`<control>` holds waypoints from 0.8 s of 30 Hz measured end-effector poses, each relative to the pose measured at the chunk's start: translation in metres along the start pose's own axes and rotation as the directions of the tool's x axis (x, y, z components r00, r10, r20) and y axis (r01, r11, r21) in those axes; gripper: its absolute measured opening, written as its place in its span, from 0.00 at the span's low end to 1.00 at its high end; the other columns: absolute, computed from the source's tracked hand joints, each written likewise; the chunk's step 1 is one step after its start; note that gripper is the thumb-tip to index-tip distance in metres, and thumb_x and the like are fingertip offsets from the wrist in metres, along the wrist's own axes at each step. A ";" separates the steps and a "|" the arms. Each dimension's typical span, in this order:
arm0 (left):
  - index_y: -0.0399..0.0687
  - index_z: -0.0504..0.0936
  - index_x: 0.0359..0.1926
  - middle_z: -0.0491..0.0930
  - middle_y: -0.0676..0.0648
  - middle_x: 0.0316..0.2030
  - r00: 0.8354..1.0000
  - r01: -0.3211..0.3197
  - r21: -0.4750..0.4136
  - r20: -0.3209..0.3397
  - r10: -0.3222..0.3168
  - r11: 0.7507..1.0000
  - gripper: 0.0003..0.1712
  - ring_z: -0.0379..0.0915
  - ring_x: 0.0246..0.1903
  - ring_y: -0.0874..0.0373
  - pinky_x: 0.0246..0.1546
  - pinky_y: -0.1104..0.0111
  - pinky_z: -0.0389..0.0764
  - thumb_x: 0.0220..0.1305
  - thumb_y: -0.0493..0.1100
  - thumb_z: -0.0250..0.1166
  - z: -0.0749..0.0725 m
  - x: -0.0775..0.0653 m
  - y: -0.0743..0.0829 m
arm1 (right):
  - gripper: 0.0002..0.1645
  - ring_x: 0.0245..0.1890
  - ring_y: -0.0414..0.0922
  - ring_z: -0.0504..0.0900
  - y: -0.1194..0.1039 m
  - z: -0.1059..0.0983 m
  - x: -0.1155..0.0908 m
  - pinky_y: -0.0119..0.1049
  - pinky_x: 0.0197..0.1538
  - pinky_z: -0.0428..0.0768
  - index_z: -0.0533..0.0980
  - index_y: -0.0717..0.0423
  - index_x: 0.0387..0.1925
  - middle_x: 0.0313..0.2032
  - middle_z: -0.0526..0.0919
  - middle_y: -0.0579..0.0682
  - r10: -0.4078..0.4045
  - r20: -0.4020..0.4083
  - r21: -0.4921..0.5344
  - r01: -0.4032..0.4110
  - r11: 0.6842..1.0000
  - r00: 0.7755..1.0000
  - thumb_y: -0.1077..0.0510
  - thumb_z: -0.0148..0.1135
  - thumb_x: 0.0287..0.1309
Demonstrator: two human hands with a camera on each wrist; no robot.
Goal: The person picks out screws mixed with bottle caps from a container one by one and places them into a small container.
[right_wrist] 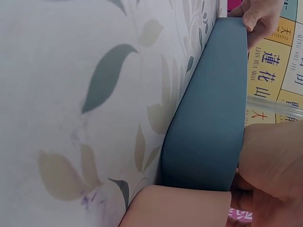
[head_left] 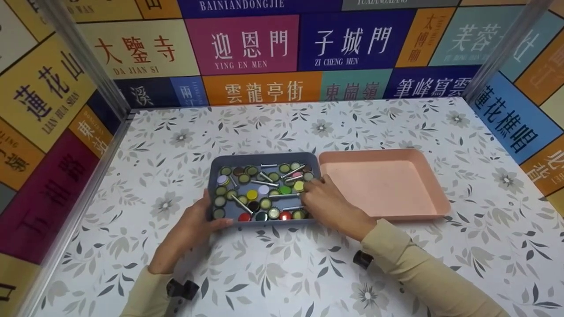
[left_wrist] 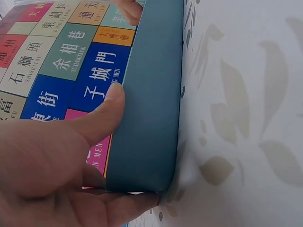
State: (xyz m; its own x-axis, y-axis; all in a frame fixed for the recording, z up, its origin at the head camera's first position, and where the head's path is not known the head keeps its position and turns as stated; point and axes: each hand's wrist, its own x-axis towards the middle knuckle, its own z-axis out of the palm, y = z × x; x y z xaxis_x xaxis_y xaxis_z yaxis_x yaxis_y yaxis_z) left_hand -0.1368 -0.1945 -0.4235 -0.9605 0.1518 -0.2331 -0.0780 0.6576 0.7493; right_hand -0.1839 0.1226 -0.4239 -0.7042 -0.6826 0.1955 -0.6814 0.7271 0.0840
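Note:
A blue-grey tray [head_left: 273, 223] holds several bottle caps [head_left: 251, 194], some face up in red, yellow, green and lilac, others showing their hollow undersides. Slim silver screws [head_left: 284, 195] lie scattered among them. My left hand [head_left: 191, 226] grips the tray's near left corner, thumb over the front rim and fingers along the side; the left wrist view shows this thumb [left_wrist: 113, 97] at the rim. Over the tray's right end, my right hand [head_left: 328, 204] dips in with bent fingers. Its fingertips are hidden behind the wall [right_wrist: 208, 109] in the right wrist view; I cannot tell whether they hold anything.
A pink tray [head_left: 379, 185] stands against the right side of the blue one, with nothing visible inside. Both rest on a white leaf-patterned tablecloth [head_left: 264, 264]. Colourful panels [head_left: 246, 44] with Chinese lettering wall off the back and both sides of the table.

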 end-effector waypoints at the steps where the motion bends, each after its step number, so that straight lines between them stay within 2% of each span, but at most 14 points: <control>1: 0.29 0.34 0.77 0.51 0.29 0.76 1.000 0.001 0.004 0.004 -0.001 1.000 0.62 0.51 0.75 0.36 0.77 0.47 0.52 0.63 0.50 0.70 0.000 0.000 0.000 | 0.05 0.37 0.52 0.80 0.000 0.000 0.000 0.49 0.45 0.73 0.86 0.60 0.32 0.34 0.85 0.56 0.001 0.003 0.001 -0.001 1.000 1.000 0.66 0.68 0.51; 8: 0.28 0.34 0.76 0.54 0.28 0.75 1.000 -0.002 0.013 0.023 0.002 1.000 0.62 0.53 0.74 0.35 0.77 0.47 0.53 0.64 0.48 0.70 -0.002 -0.001 0.003 | 0.13 0.41 0.54 0.79 0.001 -0.001 0.000 0.50 0.47 0.73 0.83 0.64 0.39 0.38 0.85 0.59 0.023 0.046 0.022 -0.024 0.999 0.999 0.69 0.69 0.47; 14: 0.26 0.33 0.76 0.51 0.26 0.75 0.999 0.019 0.066 0.030 -0.021 0.998 0.62 0.51 0.75 0.35 0.76 0.46 0.53 0.65 0.50 0.69 -0.003 0.000 0.005 | 0.19 0.40 0.55 0.78 0.003 -0.003 0.001 0.51 0.46 0.71 0.81 0.65 0.39 0.38 0.83 0.59 0.040 0.058 0.012 -0.041 0.999 0.998 0.67 0.73 0.39; 19: 0.27 0.33 0.76 0.55 0.26 0.74 0.999 0.024 0.067 0.036 -0.026 0.997 0.62 0.56 0.73 0.34 0.76 0.46 0.55 0.64 0.51 0.69 -0.003 0.000 0.006 | 0.23 0.40 0.55 0.77 0.004 -0.003 0.001 0.50 0.45 0.70 0.80 0.66 0.41 0.39 0.81 0.59 0.065 0.038 -0.001 -0.065 0.998 0.997 0.66 0.74 0.37; 24: 0.28 0.32 0.76 0.56 0.26 0.73 0.999 0.017 0.051 0.039 -0.019 0.999 0.63 0.57 0.72 0.34 0.76 0.46 0.55 0.64 0.51 0.69 -0.003 0.000 0.005 | 0.26 0.42 0.55 0.75 0.006 -0.005 0.000 0.49 0.44 0.69 0.79 0.68 0.43 0.42 0.82 0.59 0.081 0.000 -0.023 -0.081 0.996 0.997 0.66 0.75 0.37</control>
State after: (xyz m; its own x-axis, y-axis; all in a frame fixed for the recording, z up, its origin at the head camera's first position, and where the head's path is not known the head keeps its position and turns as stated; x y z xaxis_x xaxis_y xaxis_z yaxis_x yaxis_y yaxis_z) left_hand -0.1385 -0.1933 -0.4176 -0.9478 0.1675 -0.2712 -0.0808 0.6968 0.7127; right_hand -0.1874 0.1276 -0.4184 -0.7571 -0.6213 0.2019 -0.6173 0.7815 0.0900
